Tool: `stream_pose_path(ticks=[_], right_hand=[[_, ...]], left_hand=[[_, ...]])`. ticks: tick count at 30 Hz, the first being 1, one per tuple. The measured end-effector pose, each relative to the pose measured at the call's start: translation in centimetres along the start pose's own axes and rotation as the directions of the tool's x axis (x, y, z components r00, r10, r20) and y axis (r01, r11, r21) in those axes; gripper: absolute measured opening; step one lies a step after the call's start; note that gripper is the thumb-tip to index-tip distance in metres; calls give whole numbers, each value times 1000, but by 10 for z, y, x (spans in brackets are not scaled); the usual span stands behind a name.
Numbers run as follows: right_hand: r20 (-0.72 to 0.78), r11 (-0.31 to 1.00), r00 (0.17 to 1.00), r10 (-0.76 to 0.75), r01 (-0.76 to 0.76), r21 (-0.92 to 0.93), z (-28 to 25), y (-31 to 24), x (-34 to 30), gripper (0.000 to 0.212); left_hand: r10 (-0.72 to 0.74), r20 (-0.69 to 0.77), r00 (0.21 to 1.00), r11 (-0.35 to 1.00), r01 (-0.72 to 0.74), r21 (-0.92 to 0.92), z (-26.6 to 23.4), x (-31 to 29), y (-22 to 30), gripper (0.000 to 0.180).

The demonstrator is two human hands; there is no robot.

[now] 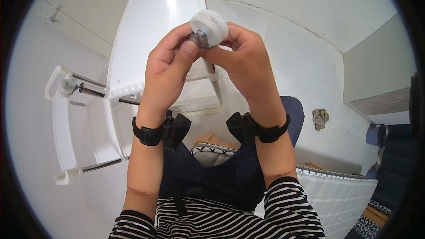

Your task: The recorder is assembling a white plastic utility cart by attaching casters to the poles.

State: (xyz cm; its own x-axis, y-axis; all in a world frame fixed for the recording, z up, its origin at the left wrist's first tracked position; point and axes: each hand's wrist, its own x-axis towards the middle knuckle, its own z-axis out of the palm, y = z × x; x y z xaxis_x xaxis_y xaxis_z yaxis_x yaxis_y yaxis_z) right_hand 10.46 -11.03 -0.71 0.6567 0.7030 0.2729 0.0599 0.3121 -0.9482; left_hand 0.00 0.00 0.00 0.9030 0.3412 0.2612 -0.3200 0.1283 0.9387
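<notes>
A white caster wheel (213, 25) with a metal bracket (200, 39) sits between my two hands, at the end of a chrome tube (210, 66) of a tipped white cart (155, 26). My left hand (170, 62) grips it from the left, the thumb pressed on the bracket. From the right, my right hand (243, 57) closes round it, its thumb under the wheel and its fingers partly hidden behind. Another caster (67, 87) is fitted on a tube at the cart's left corner.
The cart's lower frame (93, 132) lies to the left, near a white wall. A crumpled cloth (320, 119) lies on the pale tiled floor to the right. A quilted white cover (332, 190) is at lower right. A cabinet (376, 66) stands at the far right.
</notes>
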Motion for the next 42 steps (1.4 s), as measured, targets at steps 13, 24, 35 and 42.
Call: stream_pose_path(ticks=[13, 24, 35, 42], right_hand=[[114, 982, 981, -155, 165, -87, -17, 3, 3, 14], [249, 998, 969, -7, -8, 57, -35, -5, 4, 23], [152, 950, 937, -313, 311, 39, -21, -5, 4, 28], [171, 909, 893, -415, 417, 28, -25, -4, 6, 26]], left_hand=[[170, -88, 982, 972, -152, 180, 11, 5, -1, 36], [189, -116, 975, 933, -142, 331, 11, 3, 6, 27], [169, -78, 983, 939, -136, 316, 14, 1, 10, 33], [121, -130, 984, 973, -92, 210, 20, 0, 4, 37]])
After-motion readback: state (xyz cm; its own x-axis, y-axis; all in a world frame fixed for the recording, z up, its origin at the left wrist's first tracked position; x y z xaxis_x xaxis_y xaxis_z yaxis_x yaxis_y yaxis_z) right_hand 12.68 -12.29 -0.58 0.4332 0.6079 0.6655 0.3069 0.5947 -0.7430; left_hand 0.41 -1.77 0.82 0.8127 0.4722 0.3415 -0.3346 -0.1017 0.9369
